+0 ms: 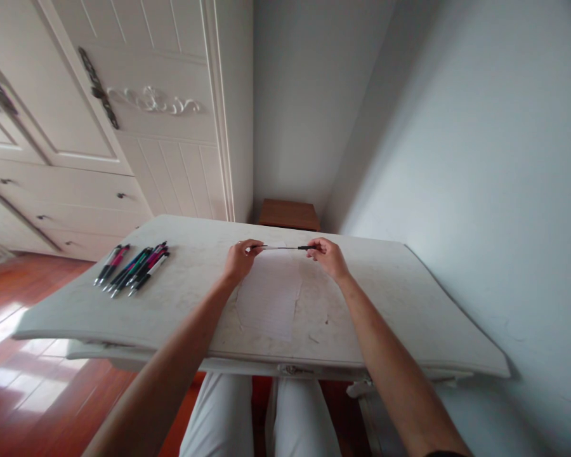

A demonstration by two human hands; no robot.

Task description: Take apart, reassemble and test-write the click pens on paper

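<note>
Over the far half of a white desk, my left hand [242, 260] pinches a pen barrel [269, 247] that looks pale with a dark part. My right hand [329, 256] has its fingers closed on a short black pen grip [305, 247]. A thin dark refill [289, 248] spans the gap between the two pen parts; whether its left end sits inside the barrel cannot be made out. Below the hands lies a sheet of lined paper [270, 295], flat on the desk.
Several pens [140, 270] in black, pink, green and white lie in a pile at the desk's left. The desk [385, 304] meets a grey wall [495, 190] on the right. A white wardrobe [171, 158] and a brown wooden box-like piece [289, 214] stand beyond it.
</note>
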